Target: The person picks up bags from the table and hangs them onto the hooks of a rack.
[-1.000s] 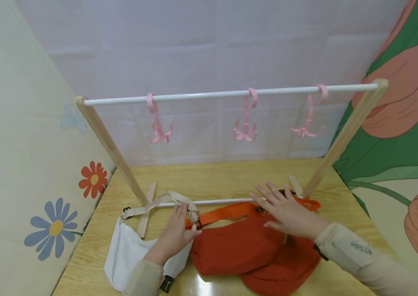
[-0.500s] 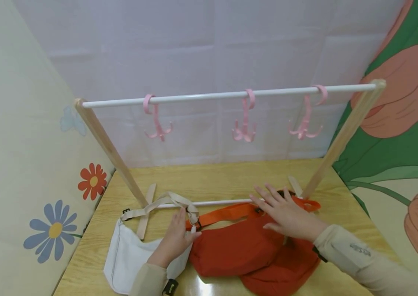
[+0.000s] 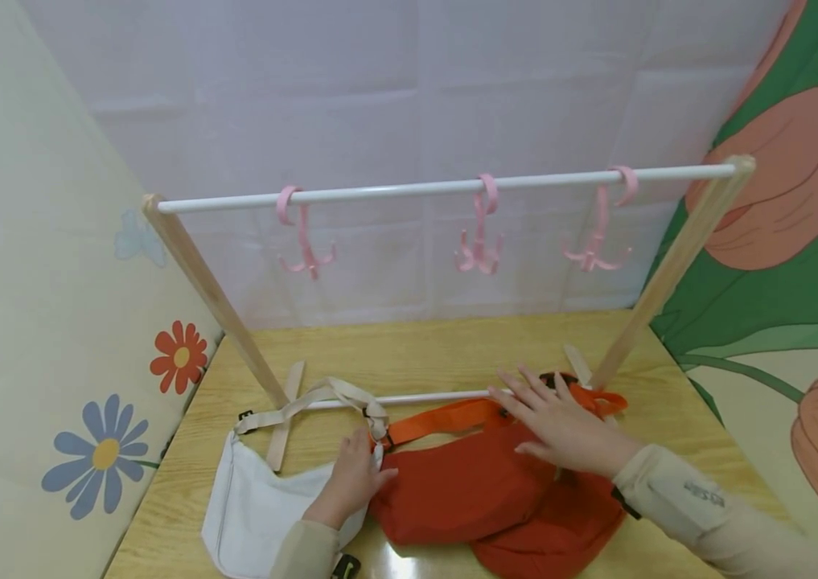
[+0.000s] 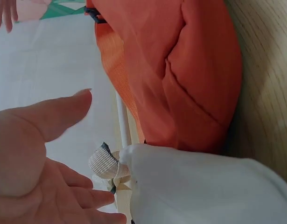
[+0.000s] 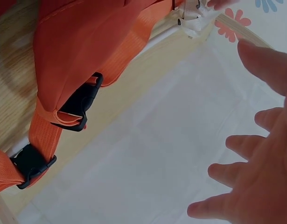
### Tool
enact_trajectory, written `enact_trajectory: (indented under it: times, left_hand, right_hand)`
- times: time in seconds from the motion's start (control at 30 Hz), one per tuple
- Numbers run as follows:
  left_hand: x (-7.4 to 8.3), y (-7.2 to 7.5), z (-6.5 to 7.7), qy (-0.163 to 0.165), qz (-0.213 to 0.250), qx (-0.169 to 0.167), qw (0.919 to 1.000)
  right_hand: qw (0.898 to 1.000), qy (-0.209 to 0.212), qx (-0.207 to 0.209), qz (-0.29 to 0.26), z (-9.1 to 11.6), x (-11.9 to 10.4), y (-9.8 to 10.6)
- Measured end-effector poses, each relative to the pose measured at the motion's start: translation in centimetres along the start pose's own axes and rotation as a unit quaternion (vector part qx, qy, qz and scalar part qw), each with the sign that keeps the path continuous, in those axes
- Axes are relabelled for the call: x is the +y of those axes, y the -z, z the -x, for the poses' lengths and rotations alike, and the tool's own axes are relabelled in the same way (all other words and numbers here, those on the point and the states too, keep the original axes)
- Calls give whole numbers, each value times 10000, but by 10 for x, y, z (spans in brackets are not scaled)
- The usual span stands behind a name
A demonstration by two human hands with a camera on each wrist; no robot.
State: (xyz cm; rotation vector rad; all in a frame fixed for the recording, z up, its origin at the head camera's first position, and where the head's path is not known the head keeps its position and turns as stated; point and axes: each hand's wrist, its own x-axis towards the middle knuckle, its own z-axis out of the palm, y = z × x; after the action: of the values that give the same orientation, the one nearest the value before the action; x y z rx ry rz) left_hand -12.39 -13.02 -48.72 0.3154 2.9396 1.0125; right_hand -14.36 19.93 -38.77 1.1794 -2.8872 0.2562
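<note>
A white bag [image 3: 252, 503] with a cream strap [image 3: 336, 390] lies on the left of the table. Beside it are red bags [image 3: 462, 490], one overlapping another, with an orange strap [image 3: 445, 417]. My left hand [image 3: 351, 480] hovers over the white bag's right end, near the strap's buckle; in the left wrist view its thumb and fingers are apart with nothing between them. My right hand [image 3: 568, 426] is spread above the red bags, fingers extended. In the right wrist view, black buckles [image 5: 80, 105] show on the orange straps, apart from that hand.
A rack with wooden legs [image 3: 669, 277] and a white top rail [image 3: 409, 190] stands across the table [image 3: 351, 346]. Three pink hooks hang from it: a left hook [image 3: 307, 257], a middle hook [image 3: 479, 249] and a right hook [image 3: 592, 253]. A lower white bar [image 3: 426, 397] runs behind the bags.
My left hand has shifted slightly down and to the right, drawing back from the cream strap. My right hand has barely moved. The bags lie where they were.
</note>
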Motion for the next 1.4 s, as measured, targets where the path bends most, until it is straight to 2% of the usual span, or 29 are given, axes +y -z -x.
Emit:
enact_trajectory:
  times: [0.17,0.33,0.57,0.8,0.87,0.97,1.03,1.1,1.2,1.4]
  left_hand:
    - [2,-5,1,229,-540,-146,9982]
    - [4,-7,5,311,-1258,-196,9914]
    - [-3,-4,6,843,-1372,-436,9860]
    - [-20,-12,8,928,-1384,-83,9860]
    - [-32,-21,9,770,-1530,167,9851]
    - [-37,-24,9,638,-1575,408,9846]
    - [-35,-21,9,578,-1605,506,9840]
    - [-25,-12,9,652,-1518,449,9852]
    - [-17,-5,10,618,-1660,479,9830]
    - [-12,5,11,762,-1820,457,9793]
  right_hand:
    - [10000,12,4,-47,-1,-1,-3]
    - [9997,-98,-174,-135,-2,0,-5]
    - [9993,-149,-205,-257,-3,-3,-9]
    - [9997,-80,-128,-211,-3,-5,-14]
    - [9997,-50,-122,-219,-3,-5,-15]
    - [9997,-32,-121,-199,-4,-6,-17]
    - [9997,-13,-115,-194,-4,-6,-18]
    - [9997,6,-107,-203,-4,-6,-18]
    - [9996,19,-106,-256,-5,-7,-19]
    - [9992,-4,-155,-371,-5,-7,-20]
